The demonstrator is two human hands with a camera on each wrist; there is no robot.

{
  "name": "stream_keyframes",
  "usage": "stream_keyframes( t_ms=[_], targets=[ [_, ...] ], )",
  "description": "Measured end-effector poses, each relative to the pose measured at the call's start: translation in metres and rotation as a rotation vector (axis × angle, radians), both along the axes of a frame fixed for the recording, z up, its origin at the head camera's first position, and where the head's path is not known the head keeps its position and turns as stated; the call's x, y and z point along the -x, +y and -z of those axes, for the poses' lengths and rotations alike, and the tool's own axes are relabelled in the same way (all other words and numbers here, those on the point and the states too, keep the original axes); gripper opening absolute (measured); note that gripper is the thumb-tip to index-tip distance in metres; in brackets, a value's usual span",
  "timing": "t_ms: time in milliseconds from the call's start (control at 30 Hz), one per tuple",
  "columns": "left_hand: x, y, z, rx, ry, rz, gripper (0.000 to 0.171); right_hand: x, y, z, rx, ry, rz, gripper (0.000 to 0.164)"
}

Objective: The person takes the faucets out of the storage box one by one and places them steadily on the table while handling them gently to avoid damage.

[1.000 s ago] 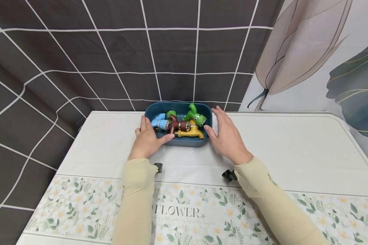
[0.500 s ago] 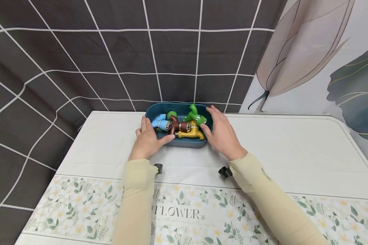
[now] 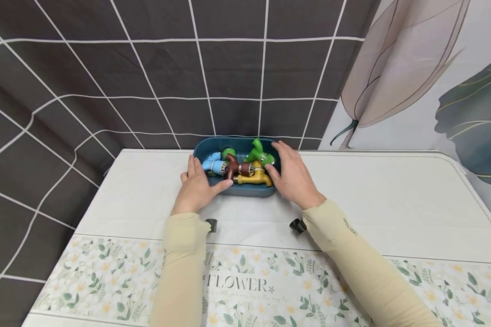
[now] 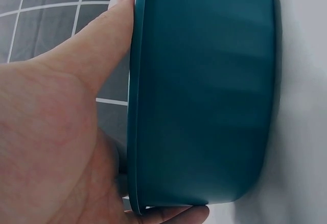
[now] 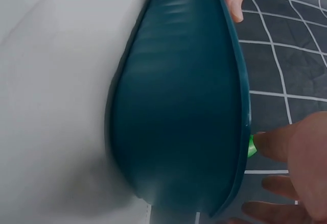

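A blue tub (image 3: pixel 249 192) sits at the back of the tabletop (image 3: pixel 372 195) with taps (image 3: pixel 232 169) inside. The left hand (image 3: pixel 194 193) holds its left end, thumb over the edge. The right hand (image 3: pixel 295 179) has a wide grip over the right end, thumb near a green tap (image 3: pixel 258 149). I can read "FLOWER" on the flowery strip (image 3: pixel 106 281), but not the tiny print on the right sleeve (image 3: pixel 335 229).

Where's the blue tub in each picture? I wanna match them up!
Head: the tub is in the middle, between the left hand and right hand.
Left wrist: middle to right, cut off by the top edge.
Right wrist: middle, nearly top to bottom.
Shared landmark: the dark wall with white lines.
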State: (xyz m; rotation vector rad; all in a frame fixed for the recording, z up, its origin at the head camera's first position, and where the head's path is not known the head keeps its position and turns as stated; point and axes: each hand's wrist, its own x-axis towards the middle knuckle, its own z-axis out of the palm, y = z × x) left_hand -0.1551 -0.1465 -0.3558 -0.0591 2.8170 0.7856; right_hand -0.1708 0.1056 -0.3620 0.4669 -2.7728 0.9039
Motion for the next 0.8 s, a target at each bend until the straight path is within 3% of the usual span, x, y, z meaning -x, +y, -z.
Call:
stream_keyframes(
  t_ms=[800],
  targets=[
    [-0.001,0.001,0.0,-0.004,0.001,-0.008,0.119,0.014,-0.007,0.008,-0.05,-0.018,-0.002,0.057]
  ],
)
